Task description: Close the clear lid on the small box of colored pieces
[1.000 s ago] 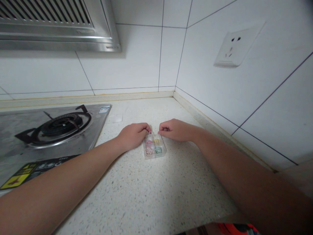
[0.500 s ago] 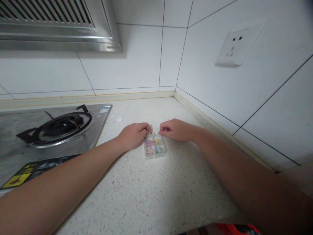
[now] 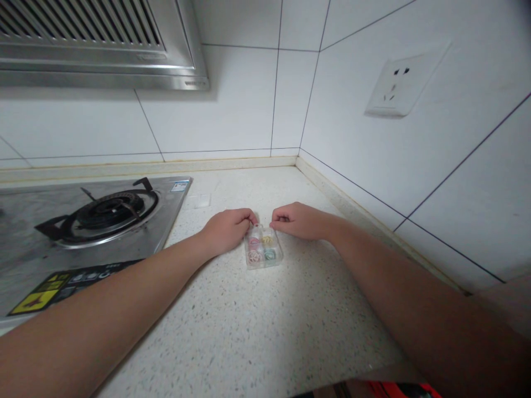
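Note:
A small clear plastic box (image 3: 263, 252) with coloured rings in its compartments lies on the speckled countertop (image 3: 257, 331). My left hand (image 3: 226, 229) rests at the box's far left corner, fingers curled and pinching at its edge. At the far right corner my right hand (image 3: 295, 220) sits curled the same way, fingertips touching the box. What the fingertips pinch is too small to make out.
A steel gas stove (image 3: 83, 221) with a black burner grate (image 3: 105, 210) stands to the left. A range hood (image 3: 95, 44) hangs above it. Tiled walls meet in the corner behind, with a white wall socket (image 3: 398, 83) on the right wall.
The view has shifted slightly. Both hands stay at the far corners of the box with no visible movement.

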{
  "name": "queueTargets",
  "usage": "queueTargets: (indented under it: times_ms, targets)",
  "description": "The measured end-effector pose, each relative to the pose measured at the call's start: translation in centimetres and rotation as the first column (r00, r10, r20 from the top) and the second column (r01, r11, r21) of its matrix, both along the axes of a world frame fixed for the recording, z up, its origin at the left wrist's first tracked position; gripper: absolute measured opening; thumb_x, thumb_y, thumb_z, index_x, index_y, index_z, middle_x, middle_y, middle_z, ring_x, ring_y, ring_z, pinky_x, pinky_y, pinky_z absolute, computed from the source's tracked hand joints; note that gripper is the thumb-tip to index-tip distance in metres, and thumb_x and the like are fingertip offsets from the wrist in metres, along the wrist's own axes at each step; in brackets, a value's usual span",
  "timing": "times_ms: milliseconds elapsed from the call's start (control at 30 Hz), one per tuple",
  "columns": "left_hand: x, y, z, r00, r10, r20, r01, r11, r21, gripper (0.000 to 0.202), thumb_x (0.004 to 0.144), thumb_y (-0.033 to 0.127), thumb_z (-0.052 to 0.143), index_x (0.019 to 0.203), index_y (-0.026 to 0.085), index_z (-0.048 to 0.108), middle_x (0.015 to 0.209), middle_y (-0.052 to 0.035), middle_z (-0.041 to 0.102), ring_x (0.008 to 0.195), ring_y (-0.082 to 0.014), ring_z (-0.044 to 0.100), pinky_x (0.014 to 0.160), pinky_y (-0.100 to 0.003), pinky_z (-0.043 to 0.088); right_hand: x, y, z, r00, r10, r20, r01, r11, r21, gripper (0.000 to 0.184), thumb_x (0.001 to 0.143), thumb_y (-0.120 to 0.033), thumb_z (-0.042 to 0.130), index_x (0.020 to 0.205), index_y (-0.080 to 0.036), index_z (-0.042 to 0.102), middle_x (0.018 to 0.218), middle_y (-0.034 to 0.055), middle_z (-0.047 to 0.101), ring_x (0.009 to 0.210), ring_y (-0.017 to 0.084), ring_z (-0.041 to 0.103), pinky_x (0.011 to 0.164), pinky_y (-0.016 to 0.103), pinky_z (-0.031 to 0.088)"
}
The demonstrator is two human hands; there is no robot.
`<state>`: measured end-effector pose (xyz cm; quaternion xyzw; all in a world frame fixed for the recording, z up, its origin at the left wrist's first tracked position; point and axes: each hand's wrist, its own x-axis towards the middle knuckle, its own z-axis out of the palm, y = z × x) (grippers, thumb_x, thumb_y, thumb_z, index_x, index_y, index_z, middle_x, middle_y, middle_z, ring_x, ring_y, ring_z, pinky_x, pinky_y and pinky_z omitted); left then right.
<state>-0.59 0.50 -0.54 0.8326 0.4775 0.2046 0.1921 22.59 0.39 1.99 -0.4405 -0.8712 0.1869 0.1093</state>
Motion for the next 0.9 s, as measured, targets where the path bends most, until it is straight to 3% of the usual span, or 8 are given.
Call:
queueTargets:
  times_ms: [233,333,400,567,633,733,900]
  targets:
    - [0.1,0.1,0.0,0.992,-0.001,0.127,0.009,0.998,-0.063,0.031,0.083,0.025,0.041,0.095,0.022,0.069,0.084,-0.003,0.069,0.081,-0.0205,0.062,0.07,-0.031,0.045,0.1,0.2,-0.1,1.0,-0.023,-0.016,0.023,1.0,-0.017,0.027,0.087,-0.04,0.053,0.08,-0.017,0.066,0.064,-0.0007,0.056,0.06,0.012,0.047,0.057,0.026,0.028]
    - [0.0,0.3,1.1,0.973,0.005,0.23,0.038,0.983,-0.182,0.03,0.081,0.022,0.041,0.098,0.019,0.066,0.088,-0.0047,0.069,0.074,-0.0178,0.06,0.065,-0.03,0.046,0.2,0.4,-0.3,1.0,-0.015,-0.013,0.015,1.0,-0.012,0.028,0.087,-0.041,0.052,0.081,-0.017,0.066,0.065,-0.0007,0.056,0.06,0.012,0.047,0.057,0.026,0.029]
    - [-0.7,0.8,2.2,0.975,0.008,0.223,0.045,0.972,-0.232,0.03,0.08,0.021,0.043,0.101,0.018,0.063,0.092,-0.0056,0.068,0.073,-0.0168,0.059,0.063,-0.029,0.046,0.3,0.5,-0.4,1.0,-0.012,-0.016,0.012,1.0,-0.011,0.028,0.088,-0.04,0.052,0.082,-0.017,0.067,0.066,-0.0002,0.058,0.062,0.013,0.049,0.058,0.026,0.031]
    - [-5.9,4.1,4.3,0.998,0.052,0.024,-0.051,0.998,-0.039,0.037,0.083,0.036,0.049,0.115,0.02,0.06,0.106,-0.0079,0.067,0.089,-0.0207,0.061,0.077,-0.032,0.048,0.3,0.3,-0.2,1.0,-0.01,-0.024,0.009,1.0,-0.016,0.027,0.088,-0.038,0.053,0.084,-0.017,0.068,0.072,0.0008,0.063,0.065,0.013,0.052,0.06,0.026,0.033]
    - [-8.9,5.9,4.1,0.993,0.101,-0.057,-0.099,0.995,0.028,0.046,0.08,0.039,0.054,0.12,0.018,0.058,0.114,-0.011,0.066,0.1,-0.024,0.061,0.086,-0.035,0.048,0.3,0.2,-0.1,0.999,-0.015,-0.028,0.014,1.0,-0.024,0.027,0.088,-0.038,0.053,0.084,-0.017,0.068,0.072,0.001,0.063,0.065,0.013,0.052,0.06,0.026,0.033]
    - [-12.6,7.7,3.3,0.985,0.068,-0.16,-0.066,0.998,0.02,0.063,0.072,0.044,0.063,0.13,0.02,0.055,0.135,-0.0116,0.058,0.121,-0.0284,0.054,0.101,-0.037,0.042,0.2,0.2,0.0,0.999,-0.02,-0.03,0.019,0.999,-0.029,0.027,0.087,-0.039,0.053,0.083,-0.017,0.068,0.072,0.001,0.063,0.064,0.013,0.051,0.059,0.026,0.033]
    - [-14.5,8.2,2.0,0.965,0.113,-0.238,-0.122,0.992,-0.026,0.087,0.069,0.057,0.067,0.144,0.018,0.045,0.143,-0.015,0.052,0.127,-0.0343,0.051,0.104,-0.039,0.04,0.3,0.3,-0.2,0.999,-0.019,-0.035,0.018,0.999,-0.029,0.027,0.087,-0.04,0.053,0.082,-0.017,0.068,0.071,0.0009,0.062,0.064,0.013,0.051,0.059,0.026,0.032]
